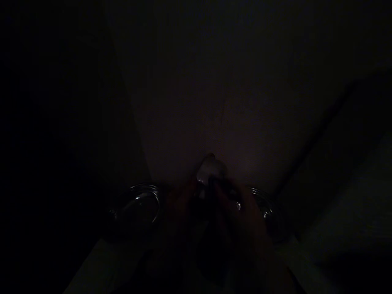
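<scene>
The picture is very dark, and only the lower middle gives anything to read. There the left hand (180,206) and the right hand (246,216) come together, fingers bent inward and meeting at the centre. Between the fingertips sits a small pale object (211,168), rounded at the top and catching a little light; it is the brightest thing in view. Just beneath it, and touching it, is a dark piece (216,185) that runs down between the two hands. Both hands are drawn in narrow around these two things, but in this light I cannot tell whether either hand truly grips them or only rests against them. A ring (238,205) glints on a finger of the right hand.

On either side of the hands stands a shiny metal dish. The left dish (139,206) shows its round rim and a dull gleam inside, just beside the left hand. The right dish (267,210) is half hidden behind the right hand, with only its outer rim showing. What either dish holds is too dark to make out.

Hands and dishes lie over what seems to be a plain tabletop (232,102), faintly lighter than its surroundings, stretching away above them. Paler strips (101,261) run off from the wrists towards the bottom corners.
</scene>
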Demonstrator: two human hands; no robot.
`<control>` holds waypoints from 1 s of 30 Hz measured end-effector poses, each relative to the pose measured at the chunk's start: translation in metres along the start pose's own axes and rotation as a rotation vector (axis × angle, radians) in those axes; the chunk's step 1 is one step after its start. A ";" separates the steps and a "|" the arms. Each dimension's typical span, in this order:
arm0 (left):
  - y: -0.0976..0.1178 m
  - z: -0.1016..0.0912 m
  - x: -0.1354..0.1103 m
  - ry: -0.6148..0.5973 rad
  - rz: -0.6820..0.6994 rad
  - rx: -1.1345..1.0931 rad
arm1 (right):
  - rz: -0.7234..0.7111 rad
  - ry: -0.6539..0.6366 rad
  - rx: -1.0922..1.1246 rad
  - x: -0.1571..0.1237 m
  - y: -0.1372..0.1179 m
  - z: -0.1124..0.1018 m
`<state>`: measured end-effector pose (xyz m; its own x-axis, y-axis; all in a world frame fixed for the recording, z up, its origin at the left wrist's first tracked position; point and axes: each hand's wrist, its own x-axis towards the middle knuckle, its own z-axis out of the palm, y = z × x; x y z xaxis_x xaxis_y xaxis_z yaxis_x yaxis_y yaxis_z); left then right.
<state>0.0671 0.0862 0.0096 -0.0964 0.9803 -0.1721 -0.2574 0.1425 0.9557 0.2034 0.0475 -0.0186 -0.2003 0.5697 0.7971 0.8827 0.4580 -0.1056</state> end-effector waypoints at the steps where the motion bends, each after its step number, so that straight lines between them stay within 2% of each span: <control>1: 0.001 0.000 0.000 0.024 0.024 -0.009 | -0.030 -0.014 -0.006 -0.001 -0.003 0.002; 5: 0.002 -0.001 -0.001 0.070 0.049 0.026 | -0.031 0.011 0.012 0.000 -0.003 0.005; 8: 0.001 -0.001 -0.004 0.005 0.030 0.096 | 0.097 0.048 0.072 0.006 0.011 0.001; 11: -0.003 0.000 -0.005 -0.050 0.014 0.125 | 0.182 0.024 0.089 0.010 0.019 -0.006; 18: -0.007 -0.002 0.001 -0.049 0.034 0.069 | -0.111 0.004 -0.114 0.007 -0.002 -0.004; 20: -0.008 -0.001 0.000 -0.075 0.052 0.056 | -0.092 0.013 -0.113 0.009 0.000 -0.003; 25: -0.011 0.001 -0.005 -0.124 0.024 0.046 | 0.068 0.003 -0.055 0.013 0.015 -0.008; 27: -0.013 0.000 -0.004 -0.106 0.041 0.062 | 0.026 0.000 -0.078 0.011 0.012 -0.008; 30: -0.014 -0.003 -0.001 -0.085 0.117 0.094 | -0.116 -0.005 -0.127 0.009 0.000 -0.006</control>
<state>0.0678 0.0829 -0.0039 -0.0381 0.9984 -0.0413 -0.1577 0.0348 0.9869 0.2043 0.0486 -0.0079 -0.3055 0.5218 0.7965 0.9001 0.4311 0.0628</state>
